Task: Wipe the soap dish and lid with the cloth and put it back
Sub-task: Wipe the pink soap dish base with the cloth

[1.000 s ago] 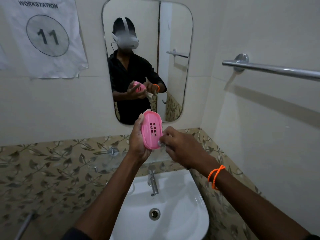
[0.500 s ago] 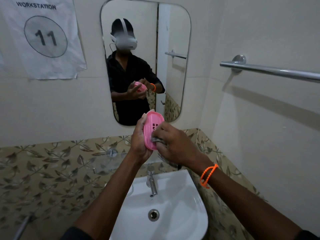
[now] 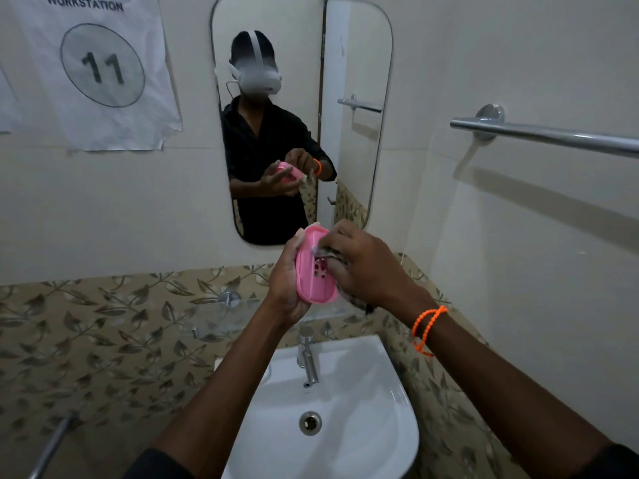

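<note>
A pink soap dish (image 3: pixel 313 271) with drain slots in its floor is held on edge above the basin, its inside facing right. My left hand (image 3: pixel 287 281) grips it from behind, fingers curled round its back and rim. My right hand (image 3: pixel 366 267) holds a small grey cloth (image 3: pixel 328 254) bunched in its fingers and presses it into the dish's upper inside. Most of the cloth is hidden under the hand. No lid shows.
A white basin (image 3: pixel 387 402) with a chrome tap (image 3: pixel 307 357) lies below the hands. A glass shelf (image 3: pixel 214 323) juts from the leaf-patterned tiles. A mirror (image 3: pixel 345 63) hangs ahead, and a towel rail (image 3: pixel 543 134) runs along the right wall.
My right hand has moved with the cloth from the dish's lower edge up into its inside. The dish has tilted so its top leans further away.
</note>
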